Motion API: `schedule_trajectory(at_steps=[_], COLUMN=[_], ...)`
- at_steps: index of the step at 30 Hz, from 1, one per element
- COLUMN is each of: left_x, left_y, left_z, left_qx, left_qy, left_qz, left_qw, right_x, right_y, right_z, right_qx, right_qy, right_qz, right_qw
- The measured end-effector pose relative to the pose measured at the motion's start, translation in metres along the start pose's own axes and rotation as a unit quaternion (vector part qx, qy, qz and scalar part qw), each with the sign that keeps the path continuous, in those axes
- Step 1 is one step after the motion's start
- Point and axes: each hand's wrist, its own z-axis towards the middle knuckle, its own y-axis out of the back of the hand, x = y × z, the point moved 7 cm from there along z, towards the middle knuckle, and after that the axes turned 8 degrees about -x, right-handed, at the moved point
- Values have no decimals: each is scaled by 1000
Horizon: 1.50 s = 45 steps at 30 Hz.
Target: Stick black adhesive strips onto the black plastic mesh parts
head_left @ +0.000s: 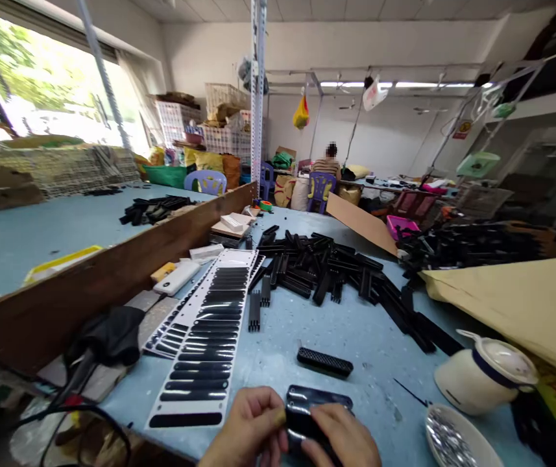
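Near the front edge of the blue table, my left hand [258,425] pinches the left end of a glossy black piece [319,395]. The fingers of my right hand [343,434] rest on top of that piece, bent over its right part; its lower end is hidden by the hands. Just beyond them lies a single black textured bar [325,362]. To the left is a white sheet [191,410] with rows of glossy black strips, overlapping another such sheet. A large heap of black parts [324,279] spreads across the middle of the table.
A wooden divider [126,259] runs along the left, with a white device [176,277] beside it. On the right stand a cream lidded mug [482,376], a dish of small shiny pieces [453,438] and yellow paper [521,305]. A person [327,165] sits far back.
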Motion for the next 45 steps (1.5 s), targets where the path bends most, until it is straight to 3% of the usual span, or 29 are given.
schedule_trajectory(at_steps=[2,5,8,10,12,13,15,19,22,24,26,29,33,36,40,45], left_x=[-5,-5,-10,-25,-41,-46,-45,-30,-23,-23,-28,-32,-28,-24,-17,-19], left_y=[-2,-5,-2,9,16,15,4,-21,-19,-10,-2,-2,-14,-6,12,15], left_z=[5,15,26,33,38,41,50,58,64,74,89,113,131,124,110,104], left_qx=[-3,11,-15,-99,-172,-178,-121,35,71,42,-24,-92,-52,-31,-22,-25], left_qy=[-2,3,-45,-138,-233,-265,-294,-296,-261,-242,-238,-229,-201,-179,-144,-146], left_qz=[14,64,166,250,322,352,398,451,464,457,446,456,481,479,431,369], left_qw=[1000,998,985,953,901,880,860,842,843,855,863,855,852,859,890,918], right_x=[-5,-8,-27,-56,-92,-108,-129,-129,-119,-119,-128,-148,-155,-140,-121,-115], right_y=[19,30,39,47,53,53,47,24,23,33,42,40,14,2,1,-3], right_z=[1,1,0,-2,-8,-11,-17,-26,-27,-16,1,24,34,31,31,38], right_qx=[12,72,49,6,-38,-57,-76,-12,22,6,-24,-41,36,81,84,87], right_qy=[-7,-63,-169,-267,-368,-407,-444,-433,-413,-378,-338,-301,-282,-262,-213,-158], right_qz=[3,45,88,97,111,126,161,159,112,84,63,55,66,71,60,37], right_qw=[1000,994,980,959,922,903,878,887,904,922,939,951,957,959,972,983])
